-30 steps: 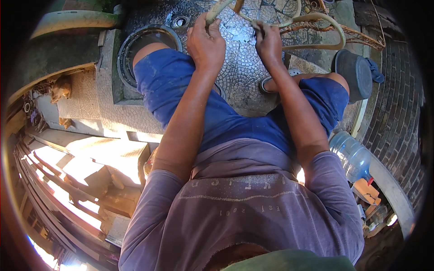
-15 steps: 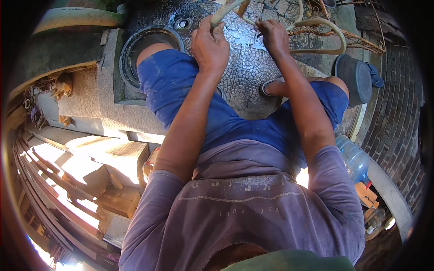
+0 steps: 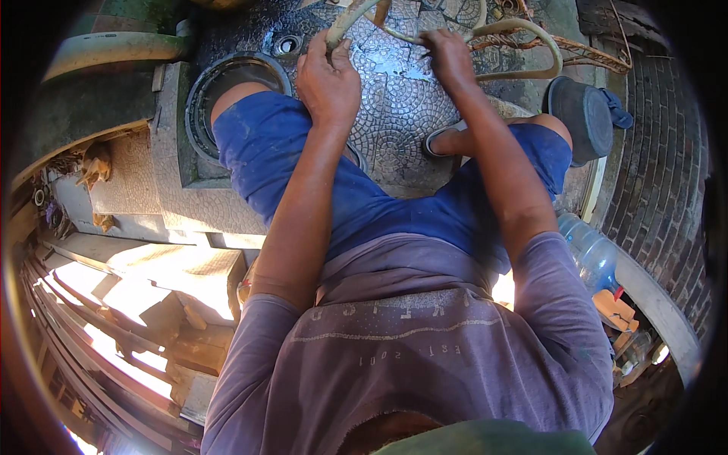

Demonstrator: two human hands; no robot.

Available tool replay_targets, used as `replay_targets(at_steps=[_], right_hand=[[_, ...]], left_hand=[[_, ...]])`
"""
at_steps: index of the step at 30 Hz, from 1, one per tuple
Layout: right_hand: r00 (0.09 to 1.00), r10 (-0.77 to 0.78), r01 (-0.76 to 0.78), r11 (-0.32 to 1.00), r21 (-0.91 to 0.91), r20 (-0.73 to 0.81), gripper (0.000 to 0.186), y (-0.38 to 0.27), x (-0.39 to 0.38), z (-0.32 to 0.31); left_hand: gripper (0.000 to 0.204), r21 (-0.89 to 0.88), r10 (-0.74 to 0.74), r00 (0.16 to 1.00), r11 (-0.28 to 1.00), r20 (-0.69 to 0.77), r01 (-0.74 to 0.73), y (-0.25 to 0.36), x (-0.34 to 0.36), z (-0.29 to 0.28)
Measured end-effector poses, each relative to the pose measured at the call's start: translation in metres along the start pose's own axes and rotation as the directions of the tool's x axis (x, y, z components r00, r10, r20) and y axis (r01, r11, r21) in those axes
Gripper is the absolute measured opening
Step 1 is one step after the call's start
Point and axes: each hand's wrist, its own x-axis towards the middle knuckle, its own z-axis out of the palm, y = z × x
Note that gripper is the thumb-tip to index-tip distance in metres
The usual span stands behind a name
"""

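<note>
A pale, curved tubular frame [image 3: 355,19] stands at the top edge of the view, partly cut off. My left hand [image 3: 330,85] is wrapped round its left tube. Further right, my right hand [image 3: 449,61] has its fingers pinched together where a thin bar of the frame runs up to them. Whatever sits between those fingertips is too small and dark to make out. A pale loop of the same frame [image 3: 552,51] bends out to the right beyond this hand. Wet patterned tiles [image 3: 394,114] lie below both hands.
A round dark basin [image 3: 196,125] is by my left knee, with a floor drain [image 3: 287,46] beside it. On the right are a dark bucket [image 3: 584,121], a rusty metal framework [image 3: 595,54] and a clear blue water bottle [image 3: 588,250]. Wooden planks [image 3: 91,334] fill the lower left.
The whole view has shifted a little, so the scene sits further left. My right hand has moved slightly away from me at the frame; my left hand keeps its grip on the tube.
</note>
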Motion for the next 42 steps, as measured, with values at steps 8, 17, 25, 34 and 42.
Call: replay_targets(at_steps=[8, 17, 25, 34, 42], right_hand=[[0.995, 0.064, -0.077, 0.978, -0.196, -0.073, 0.03, 0.066, -0.01, -0.025], [0.995, -0.012, 0.008, 0.999, -0.042, -0.098, 0.034, 0.024, -0.031, -0.01], [0.918, 0.161, -0.143, 0.987, 0.076, -0.363, 0.016, 0.049, -0.017, -0.016], [0.963, 0.143, -0.142, 0.99, 0.021, -0.228, 0.024, -0.008, -0.015, 0.017], [0.85, 0.48, -0.342, 0.816, 0.466, -0.216, 0.015, 0.0, -0.05, 0.027]], left_hand=[[0.025, -0.003, 0.015, 1.0, 1.0, 0.006, -0.015, 0.001, 0.0, 0.002], [0.024, -0.084, -0.022, 1.0, 0.996, 0.006, 0.022, 0.0, 0.0, 0.003], [0.026, -0.081, -0.019, 1.0, 0.996, 0.021, 0.02, -0.002, -0.001, 0.005], [0.025, -0.089, -0.049, 0.999, 0.995, 0.013, 0.05, 0.002, 0.0, 0.004], [0.025, -0.076, 0.001, 1.0, 0.997, -0.014, -0.002, -0.005, -0.001, 0.005]])
